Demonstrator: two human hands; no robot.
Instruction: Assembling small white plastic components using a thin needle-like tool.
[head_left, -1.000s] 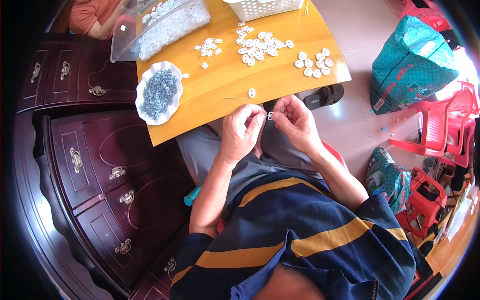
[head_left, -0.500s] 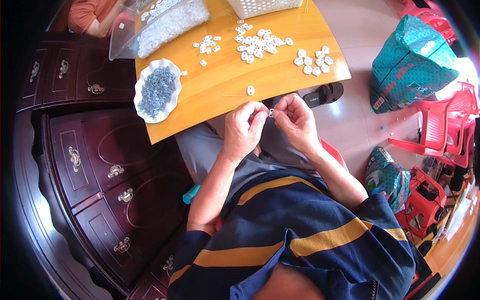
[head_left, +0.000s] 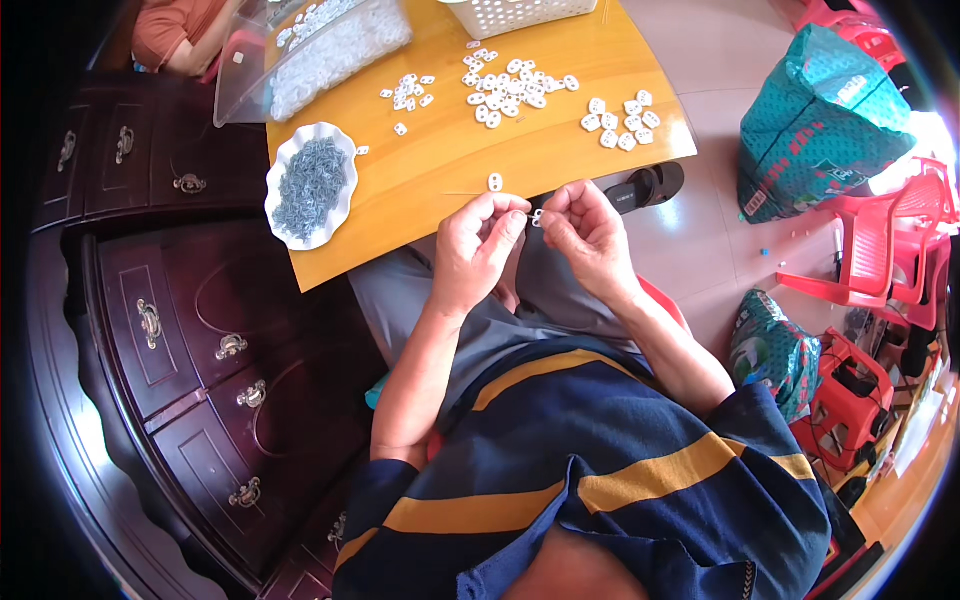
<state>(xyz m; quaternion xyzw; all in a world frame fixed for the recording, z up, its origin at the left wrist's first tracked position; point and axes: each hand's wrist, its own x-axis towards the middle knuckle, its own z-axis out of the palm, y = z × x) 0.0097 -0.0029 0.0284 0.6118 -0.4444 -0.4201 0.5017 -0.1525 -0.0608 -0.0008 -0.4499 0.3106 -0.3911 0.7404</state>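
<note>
Both the left hand (head_left: 478, 250) and the right hand (head_left: 588, 232) pinch a tiny white piece (head_left: 537, 217) between closed fingertips, its shape mostly hidden, perhaps a clip.

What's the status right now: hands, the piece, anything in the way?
Left hand and right hand both pinch one small white piece above table edge. Loose piece lies just beyond. Nothing between the hands.

The yellow wooden table (head_left: 450, 180) carries loose white plastic pieces (head_left: 515, 85). A scalloped white dish (head_left: 283, 170) of grey metal bits, a clear bag (head_left: 330, 45) and a white basket (head_left: 520, 12) also sit there.
</note>
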